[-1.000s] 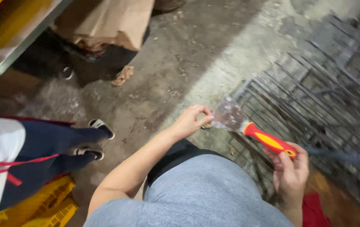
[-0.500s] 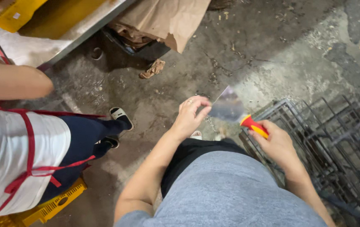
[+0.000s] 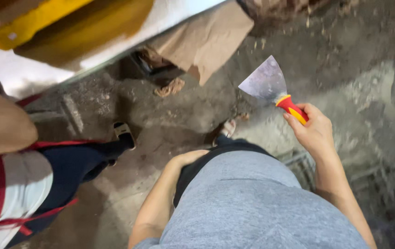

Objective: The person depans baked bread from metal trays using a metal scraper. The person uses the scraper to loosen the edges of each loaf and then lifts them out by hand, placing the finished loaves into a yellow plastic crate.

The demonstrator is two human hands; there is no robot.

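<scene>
Here, right hand (image 3: pixel 315 131): closed around the red-and-yellow handle of a scraper (image 3: pixel 273 90), held above the floor (image 3: pixel 345 60), its wide metal blade pointing up and to the left.
Left hand (image 3: pixel 188 159): resting against the front of the person's dark trousers, holding nothing; how far it is open cannot be told.
Co-worker (image 3: pixel 17 184): at left, in a white top with red apron straps.
Cardboard (image 3: pixel 202 41): hanging below the desk edge (image 3: pixel 128 46).
</scene>
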